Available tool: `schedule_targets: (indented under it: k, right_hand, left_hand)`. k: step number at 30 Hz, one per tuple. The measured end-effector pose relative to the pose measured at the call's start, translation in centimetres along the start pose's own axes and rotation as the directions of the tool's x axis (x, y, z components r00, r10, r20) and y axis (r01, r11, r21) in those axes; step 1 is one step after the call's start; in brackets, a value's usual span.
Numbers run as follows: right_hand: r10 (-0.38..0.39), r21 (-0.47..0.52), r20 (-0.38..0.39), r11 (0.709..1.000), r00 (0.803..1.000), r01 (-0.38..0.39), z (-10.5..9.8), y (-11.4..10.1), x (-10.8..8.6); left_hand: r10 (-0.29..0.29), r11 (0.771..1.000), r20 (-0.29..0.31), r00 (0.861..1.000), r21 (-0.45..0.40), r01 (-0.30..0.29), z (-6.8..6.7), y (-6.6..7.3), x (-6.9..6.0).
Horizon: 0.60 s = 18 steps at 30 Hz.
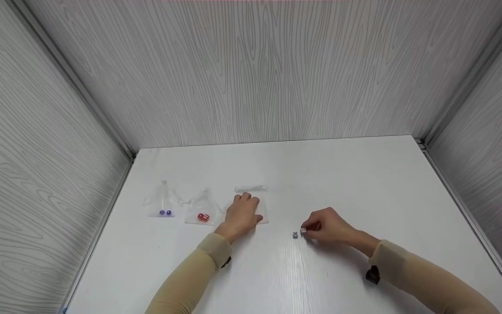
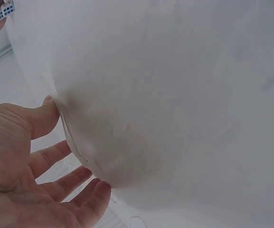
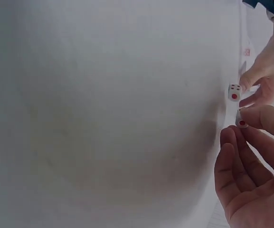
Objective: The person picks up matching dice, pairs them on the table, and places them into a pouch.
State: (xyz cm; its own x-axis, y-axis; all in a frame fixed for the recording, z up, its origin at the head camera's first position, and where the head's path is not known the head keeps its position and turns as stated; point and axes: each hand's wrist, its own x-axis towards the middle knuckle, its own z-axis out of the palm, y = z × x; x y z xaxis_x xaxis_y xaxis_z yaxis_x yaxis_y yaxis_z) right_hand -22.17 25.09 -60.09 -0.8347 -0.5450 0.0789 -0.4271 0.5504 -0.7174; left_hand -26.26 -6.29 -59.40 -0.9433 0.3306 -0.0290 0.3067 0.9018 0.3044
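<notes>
My right hand [image 1: 330,226] pinches a white die [image 1: 303,230] between thumb and fingertips, close to the tabletop. Just left of it lies a second white die [image 1: 295,235]. In the right wrist view, the pinched die [image 3: 241,121] and the loose die [image 3: 234,92] each show a red spot. My left hand [image 1: 242,216] rests on a flat clear plastic bag [image 1: 263,213], with its fingers spread and extended. The left wrist view has the fingertips and thumb of the left hand [image 2: 37,166] touching the surface. Much of this bag is hidden beneath the hand.
Left of my left hand lies a clear drawstring bag [image 1: 195,209] with red dice [image 1: 203,217] inside. Farther left, another clear bag [image 1: 154,209] contains blue dice [image 1: 162,213]. Wood-grain panels [image 1: 251,87] enclose the white table [image 1: 342,174] at the back and sides.
</notes>
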Motion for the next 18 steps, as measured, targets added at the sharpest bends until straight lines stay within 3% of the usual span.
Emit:
schedule_targets:
  k: [10, 18]
  right_hand:
    - [-0.058, -0.019, 0.012, 0.998, 0.998, 0.059, 1.05, 0.03, 0.09]
    - [-0.053, -0.046, 0.027, 0.997, 0.998, 0.054, 0.82, -0.55, -0.10]
  left_hand:
    - [-0.012, 1.000, 0.007, 1.000, 0.001, 0.012, -0.06, 0.00, 0.11]
    - [0.003, 1.000, 0.004, 1.000, -0.010, -0.003, 0.05, -0.36, 0.00]
